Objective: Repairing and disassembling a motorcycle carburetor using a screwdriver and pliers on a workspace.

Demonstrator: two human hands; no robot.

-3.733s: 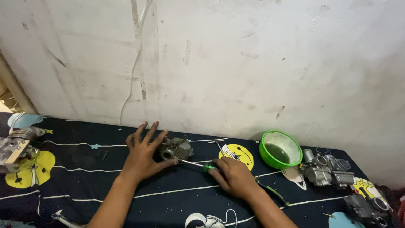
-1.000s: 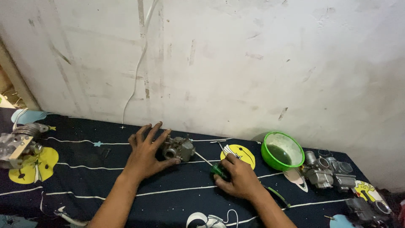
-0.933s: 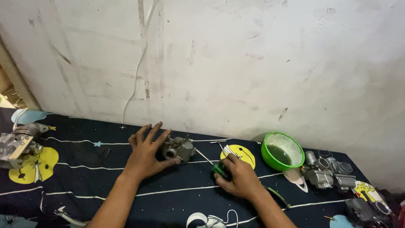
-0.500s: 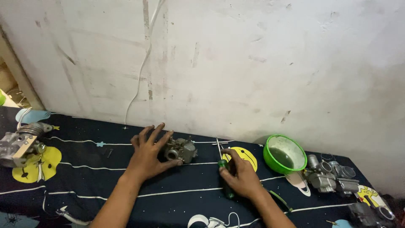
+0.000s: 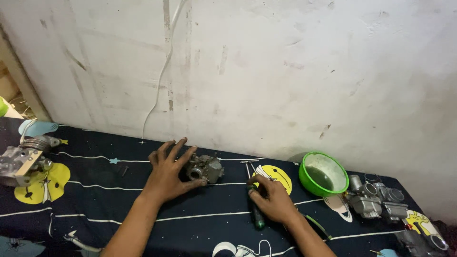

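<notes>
One green bowl (image 5: 323,173) right of centre holds dark liquid. Lower centre, the right hand (image 5: 272,202) grips a screwdriver (image 5: 254,202), shaft pointing up-frame; the left hand (image 5: 169,173), fingers spread, rests against the carburetor (image 5: 205,169).

left hand (image 5: 167,175) steadies a carburetor (image 5: 205,168); right hand (image 5: 272,202) grips a screwdriver (image 5: 254,204).

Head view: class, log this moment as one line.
left hand: resting on carburetor | right hand: gripping screwdriver, tip off the carburetor | green bowl: right, by the wall
</notes>
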